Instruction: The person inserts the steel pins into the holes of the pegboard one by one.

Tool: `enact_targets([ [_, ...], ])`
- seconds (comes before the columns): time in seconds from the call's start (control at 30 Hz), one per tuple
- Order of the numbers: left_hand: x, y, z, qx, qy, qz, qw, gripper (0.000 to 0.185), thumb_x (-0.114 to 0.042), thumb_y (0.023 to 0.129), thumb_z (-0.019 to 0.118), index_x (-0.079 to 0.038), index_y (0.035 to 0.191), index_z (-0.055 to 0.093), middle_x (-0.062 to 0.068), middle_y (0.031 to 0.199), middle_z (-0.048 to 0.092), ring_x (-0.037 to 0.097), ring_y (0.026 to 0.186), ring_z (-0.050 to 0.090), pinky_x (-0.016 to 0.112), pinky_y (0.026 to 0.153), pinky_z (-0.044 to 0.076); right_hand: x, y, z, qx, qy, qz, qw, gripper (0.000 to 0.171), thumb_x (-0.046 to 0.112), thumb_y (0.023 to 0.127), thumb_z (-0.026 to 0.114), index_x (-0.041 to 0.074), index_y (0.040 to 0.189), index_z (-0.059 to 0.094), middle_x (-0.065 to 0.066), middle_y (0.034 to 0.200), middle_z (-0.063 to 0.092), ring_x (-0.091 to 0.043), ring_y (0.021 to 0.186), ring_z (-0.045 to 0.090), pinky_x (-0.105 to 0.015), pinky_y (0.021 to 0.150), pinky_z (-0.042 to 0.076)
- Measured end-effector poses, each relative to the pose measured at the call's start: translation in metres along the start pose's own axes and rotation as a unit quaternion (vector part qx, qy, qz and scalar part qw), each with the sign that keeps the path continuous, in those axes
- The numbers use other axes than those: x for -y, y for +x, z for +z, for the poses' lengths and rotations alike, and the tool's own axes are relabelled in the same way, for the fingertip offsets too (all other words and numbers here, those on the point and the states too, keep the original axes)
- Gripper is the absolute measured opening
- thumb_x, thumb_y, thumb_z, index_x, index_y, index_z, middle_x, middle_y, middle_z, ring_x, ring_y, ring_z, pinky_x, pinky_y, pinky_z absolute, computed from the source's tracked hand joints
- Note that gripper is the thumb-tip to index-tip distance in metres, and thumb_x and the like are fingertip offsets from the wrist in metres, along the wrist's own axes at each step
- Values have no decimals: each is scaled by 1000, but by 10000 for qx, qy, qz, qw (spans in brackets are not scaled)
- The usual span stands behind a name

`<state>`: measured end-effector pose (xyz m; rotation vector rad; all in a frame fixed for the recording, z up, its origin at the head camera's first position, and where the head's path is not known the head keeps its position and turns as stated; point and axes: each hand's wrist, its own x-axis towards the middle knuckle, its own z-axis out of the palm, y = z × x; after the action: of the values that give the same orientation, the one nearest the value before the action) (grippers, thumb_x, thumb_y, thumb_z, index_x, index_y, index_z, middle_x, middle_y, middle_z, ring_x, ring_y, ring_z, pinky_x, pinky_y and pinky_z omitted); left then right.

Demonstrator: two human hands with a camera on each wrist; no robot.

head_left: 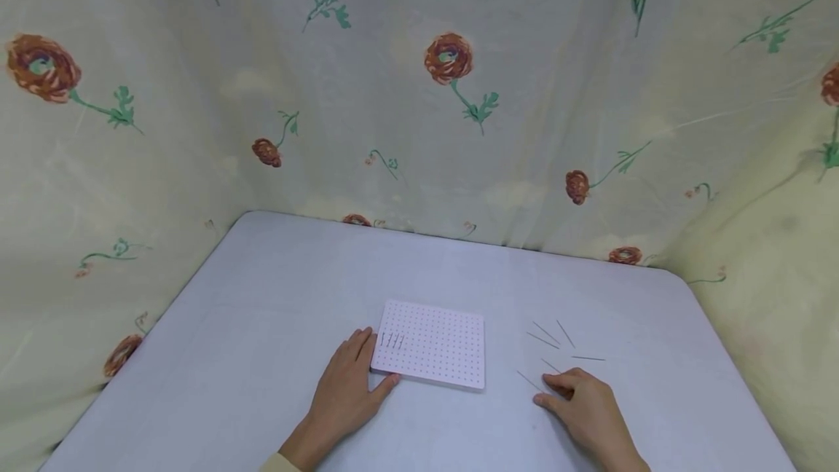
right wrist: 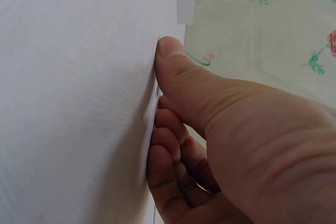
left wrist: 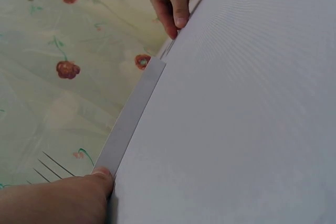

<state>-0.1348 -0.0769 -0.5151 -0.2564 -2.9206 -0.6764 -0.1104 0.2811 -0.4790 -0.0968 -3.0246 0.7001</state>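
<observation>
A white board with a grid of small holes lies on the table. Several thin dark needles stand upright near its left side. My left hand rests at the board's near-left corner, its fingers along the left side and thumb at the front edge. To the right, my right hand is down at the tabletop. Its thumb and bent forefinger stand apart around the near end of a loose needle. Another needle runs toward the forefinger.
More loose needles lie scattered on the white table, right of the board. A flower-patterned curtain surrounds the table's back and sides.
</observation>
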Motion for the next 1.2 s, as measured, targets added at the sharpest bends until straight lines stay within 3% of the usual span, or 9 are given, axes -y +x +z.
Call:
enact_targets([
  [0.13,0,0,0,-18,3,62,10000,82,-55,83,62,-3,142,40,13,150,37,29,142,30,46,116,27,-1,0,0,-65,9,-63,10000,36,36,73,79,15,101,75,4,94,70,-15,88,65,-38,79,53],
  [0.37,1,0,1,-30,55,27,10000,82,-55,82,63,-3,142,41,12,149,37,29,142,31,46,116,28,0,1,0,-66,85,83,9999,22,30,73,80,18,91,77,6,88,72,-10,79,63,-28,69,51],
  [0.63,0,1,0,5,65,22,10000,83,-55,82,63,-3,142,40,12,150,37,29,141,31,46,116,27,1,0,0,-227,83,-10,9997,6,26,76,78,22,79,77,5,86,74,-23,90,68,-42,81,52],
  [0.77,0,1,0,25,87,-7,10000,83,-57,82,62,-3,142,39,12,150,37,28,142,30,45,117,27,2,0,0,-247,56,20,9997,8,28,77,77,20,75,75,7,81,72,-15,79,65,-33,72,51],
  [0.9,0,1,-1,15,51,2,10000,83,-56,82,62,-3,142,40,12,150,36,29,142,30,47,116,28,4,-1,-1,-126,20,98,9999,6,25,79,75,19,76,73,8,75,68,-7,70,56,-24,63,45],
  [1.2,-1,0,-2,33,-42,9,10000,82,-56,83,62,-3,142,40,13,150,36,30,142,29,48,116,26,5,-1,-1,-203,-137,-21,9997,4,20,83,72,16,82,72,6,76,68,-8,69,55,-27,64,47],
])
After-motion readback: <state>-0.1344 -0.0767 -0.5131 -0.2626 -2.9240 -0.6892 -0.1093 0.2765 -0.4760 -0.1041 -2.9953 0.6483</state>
